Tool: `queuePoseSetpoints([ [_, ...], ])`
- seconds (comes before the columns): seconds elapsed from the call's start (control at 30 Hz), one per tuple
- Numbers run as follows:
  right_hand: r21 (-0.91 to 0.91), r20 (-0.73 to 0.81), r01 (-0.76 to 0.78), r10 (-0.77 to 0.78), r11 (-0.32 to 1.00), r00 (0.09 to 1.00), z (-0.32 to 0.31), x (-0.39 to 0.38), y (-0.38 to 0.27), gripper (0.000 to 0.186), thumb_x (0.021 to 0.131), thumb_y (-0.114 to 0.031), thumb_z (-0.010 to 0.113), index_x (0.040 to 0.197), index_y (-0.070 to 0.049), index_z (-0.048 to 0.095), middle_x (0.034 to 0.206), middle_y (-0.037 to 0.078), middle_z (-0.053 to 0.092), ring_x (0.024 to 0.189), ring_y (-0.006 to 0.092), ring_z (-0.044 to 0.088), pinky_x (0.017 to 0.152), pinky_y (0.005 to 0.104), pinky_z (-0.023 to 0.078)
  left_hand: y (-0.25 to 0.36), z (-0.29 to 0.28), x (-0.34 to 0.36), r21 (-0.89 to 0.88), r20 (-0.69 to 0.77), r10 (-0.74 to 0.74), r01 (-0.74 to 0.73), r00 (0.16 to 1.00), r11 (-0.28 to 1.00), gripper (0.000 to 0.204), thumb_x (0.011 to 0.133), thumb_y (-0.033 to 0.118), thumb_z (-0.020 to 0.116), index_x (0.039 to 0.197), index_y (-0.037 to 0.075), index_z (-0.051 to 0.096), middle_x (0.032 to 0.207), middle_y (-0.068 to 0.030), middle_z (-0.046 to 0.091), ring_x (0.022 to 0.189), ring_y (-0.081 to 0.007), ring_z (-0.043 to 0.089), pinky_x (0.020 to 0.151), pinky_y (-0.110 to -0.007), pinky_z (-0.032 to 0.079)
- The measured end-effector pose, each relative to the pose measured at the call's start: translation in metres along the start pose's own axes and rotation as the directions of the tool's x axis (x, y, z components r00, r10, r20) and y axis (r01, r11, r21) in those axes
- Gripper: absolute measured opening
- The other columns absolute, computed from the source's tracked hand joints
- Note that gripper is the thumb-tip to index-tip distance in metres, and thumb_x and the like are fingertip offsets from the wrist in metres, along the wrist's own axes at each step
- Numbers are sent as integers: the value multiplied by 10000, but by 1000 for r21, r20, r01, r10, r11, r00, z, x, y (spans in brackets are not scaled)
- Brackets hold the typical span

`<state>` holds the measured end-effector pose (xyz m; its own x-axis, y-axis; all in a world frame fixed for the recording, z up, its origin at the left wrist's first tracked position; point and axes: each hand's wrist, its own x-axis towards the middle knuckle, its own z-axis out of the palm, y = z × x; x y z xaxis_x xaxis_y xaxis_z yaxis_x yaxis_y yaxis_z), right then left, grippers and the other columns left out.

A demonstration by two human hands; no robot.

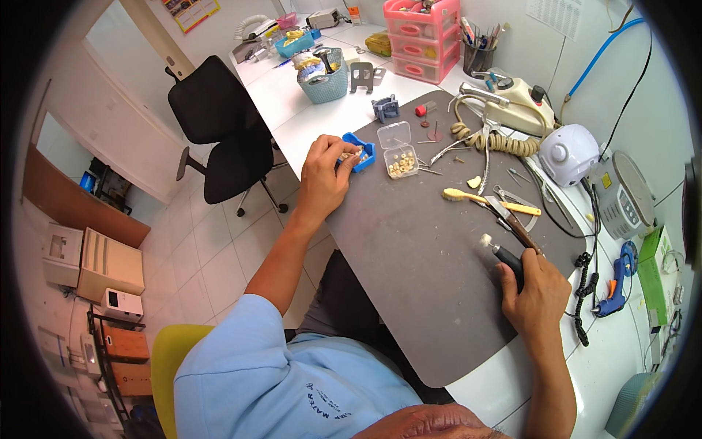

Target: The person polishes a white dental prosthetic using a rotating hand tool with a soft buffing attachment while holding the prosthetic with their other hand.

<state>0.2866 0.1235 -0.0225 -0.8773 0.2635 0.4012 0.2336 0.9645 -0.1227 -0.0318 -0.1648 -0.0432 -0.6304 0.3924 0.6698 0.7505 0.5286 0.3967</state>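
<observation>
The left hand point(322, 175) sits in the upper middle of the frame, at the far left edge of the dark grey mat point(424, 285) that covers the table point(292, 110). Its forearm runs up from the light blue sleeve at the lower left, nearly straight, with the wrist bent slightly inward. The fingers curl down over a small blue tray point(360, 150), and the fingertips pinch something pale at the tray's edge; the grip is clenched on that small piece, though what exactly it is stays too small to tell. Just to the right of the tray stands a clear plastic box point(400, 150) with its lid tipped open and small pale pieces inside.

The right hand point(537, 289) rests at the right of the frame, low on the mat, its forearm coming up from the lower right edge. The fingers wrap around a black handheld rotary tool point(506, 257), grasping it firmly like a pen, with the tool's pale round tip pointing to the upper left, above the mat. A coiled black cord trails off the mat on the right.

Above the right hand lie a yellow toothbrush point(486, 201) and a few metal hand tools, near a white control unit point(569, 152). The two hands are well apart.
</observation>
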Motion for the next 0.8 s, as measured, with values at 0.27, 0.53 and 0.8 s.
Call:
queuePoseSetpoints([
  [0.27,-10,21,-14,14,1000,1000,-2,0,-1,425,980,-416,819,901,-68,587,774,114,607,697,341,652,585,475,460,-7,3,-2,-61,-7,-111,110,994,992,140,968,175,864,1015,43,859,1044,-38,656,778,-116,593,686,-293,492],
  [0.53,-15,21,-8,8,1000,1000,-1,0,-1,434,989,-431,814,906,-71,587,772,113,606,694,337,650,587,471,460,-11,1,-2,-94,30,-173,175,984,980,145,966,198,867,1047,79,885,1070,-17,644,773,-80,552,664,-276,468],
  [0.8,-14,29,-9,10,1000,1000,-1,0,-1,430,988,-421,815,907,-68,585,775,117,609,696,339,650,588,470,457,-12,1,-3,-120,49,-176,180,983,976,173,967,203,863,1119,132,907,1104,-10,645,799,-85,560,678,-266,472],
])
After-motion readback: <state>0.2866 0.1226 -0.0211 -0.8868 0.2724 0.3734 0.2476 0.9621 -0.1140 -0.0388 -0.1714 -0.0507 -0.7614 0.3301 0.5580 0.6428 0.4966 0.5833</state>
